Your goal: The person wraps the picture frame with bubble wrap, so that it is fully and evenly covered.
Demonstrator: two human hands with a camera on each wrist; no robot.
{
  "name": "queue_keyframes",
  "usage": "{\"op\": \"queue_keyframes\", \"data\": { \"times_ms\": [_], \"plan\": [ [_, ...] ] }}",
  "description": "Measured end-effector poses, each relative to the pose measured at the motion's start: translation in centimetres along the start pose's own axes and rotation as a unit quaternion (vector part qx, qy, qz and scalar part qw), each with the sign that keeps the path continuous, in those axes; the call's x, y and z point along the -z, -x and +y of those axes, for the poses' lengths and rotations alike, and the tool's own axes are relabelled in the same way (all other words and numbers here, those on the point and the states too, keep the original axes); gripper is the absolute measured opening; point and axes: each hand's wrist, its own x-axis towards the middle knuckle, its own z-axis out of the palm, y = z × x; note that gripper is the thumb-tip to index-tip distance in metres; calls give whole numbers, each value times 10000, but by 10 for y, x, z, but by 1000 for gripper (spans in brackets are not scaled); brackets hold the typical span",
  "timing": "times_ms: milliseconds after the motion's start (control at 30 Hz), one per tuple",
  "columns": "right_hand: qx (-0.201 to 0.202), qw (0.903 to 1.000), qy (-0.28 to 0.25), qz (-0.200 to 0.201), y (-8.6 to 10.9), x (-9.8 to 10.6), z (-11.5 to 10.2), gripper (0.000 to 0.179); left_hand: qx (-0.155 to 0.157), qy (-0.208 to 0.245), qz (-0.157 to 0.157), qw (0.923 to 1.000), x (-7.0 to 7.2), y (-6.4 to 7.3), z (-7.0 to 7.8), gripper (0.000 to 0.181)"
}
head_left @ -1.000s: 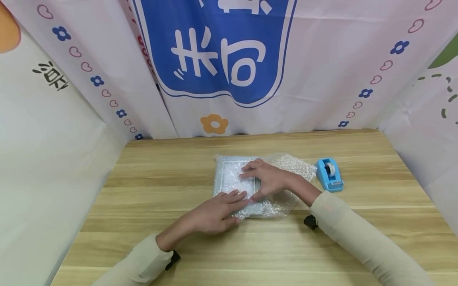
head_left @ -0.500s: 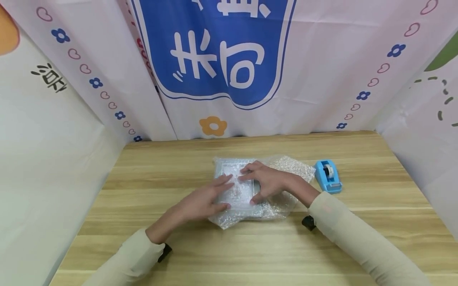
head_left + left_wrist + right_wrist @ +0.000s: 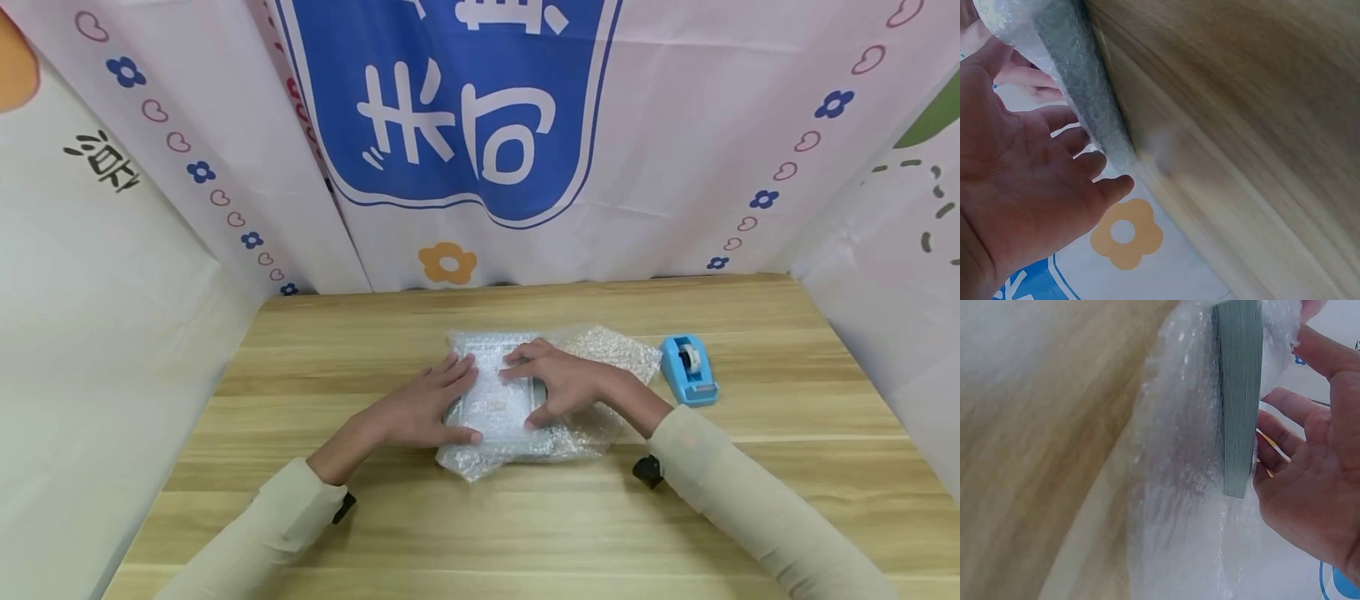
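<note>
The relaxed fingers of the left hand (image 3: pixel 1029 162) reach the edge of a flat grey-green object in clear bubble wrap (image 3: pixel 1088 81). Beyond it from the fingers is a brown wood-grain tabletop (image 3: pixel 1229 125); below the fingertips, an orange five-petal flower print (image 3: pixel 1147 234).

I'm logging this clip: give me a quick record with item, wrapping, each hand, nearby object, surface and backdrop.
Item: flat, frame-like piece with a grey-green side, lying down
Wrapping: clear bubble wrap over the item's top and left side, more of it spread out to the right
Left hand: at the left side of the wrapped item
Right hand: touches the wrap on top, near the item's right edge
Nearby object: blue tape dispenser, right of the wrap, untouched
Surface: wood-grain table
Backdrop: white printed cloth
</note>
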Motion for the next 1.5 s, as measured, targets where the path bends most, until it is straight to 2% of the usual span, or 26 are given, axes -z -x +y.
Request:
{"op": "queue_keyframes", "data": {
  "times_ms": [167, 500, 700, 967, 1133, 1500],
  "plan": [
    [-54, 10000, -18, -40, -2, -1, 0, 84, 12, -198, -88, 9998, -1, -4, 0, 107],
    [-85, 9999, -64, -131, -1, 5, -2, 85, -241, -458, -319, 9982, 4, -14, -2, 106],
    [-31, 9999, -118, -111, -4, 2, 0, 83, -168, -466, -308, 9983, 4, -12, -4, 106],
    [142, 9998, 33, 163, -6, -2, -2, 79, -122, -542, -243, 9982, 2, -11, -4, 107],
    [79, 9998, 50, 177, -5, -3, -2, 81, -91, -705, -183, 9973, 0, -12, -2, 107],
    [190, 9996, -26, 222, -3, -5, -4, 79, -198, -698, -2, 9974, -8, -14, -2, 104]
  ]
}}
